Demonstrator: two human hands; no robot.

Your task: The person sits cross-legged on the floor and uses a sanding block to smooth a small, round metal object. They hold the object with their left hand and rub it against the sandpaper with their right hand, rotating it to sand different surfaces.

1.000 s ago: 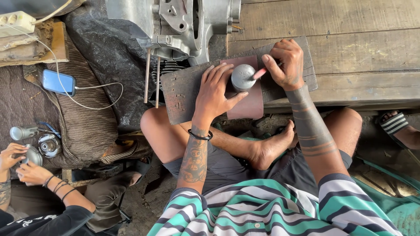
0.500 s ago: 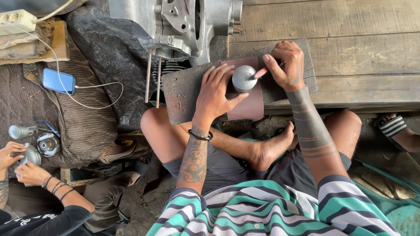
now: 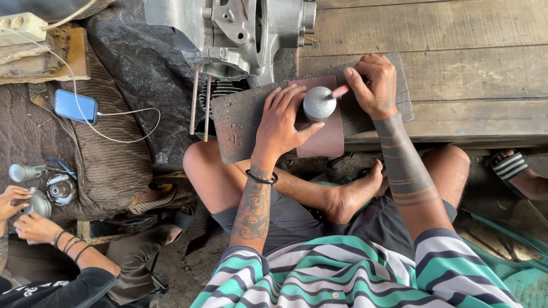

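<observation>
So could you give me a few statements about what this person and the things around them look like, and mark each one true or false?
1. The left hand steadies a round grey metal part. True.
2. The right hand holds a large hammer. False: it holds a thin pink-tipped tool against the metal part.
3. The metal part stands on a reddish-brown sheet laid over a dark board. True.
4. The blue phone lies unplugged on the wooden planks. False: a white cable runs into it and it rests on dark ribbed fabric.
5. Another person's hands are at the left edge with a small metal piece. True.
6. The person wears boots. False: a bare foot shows.
</observation>
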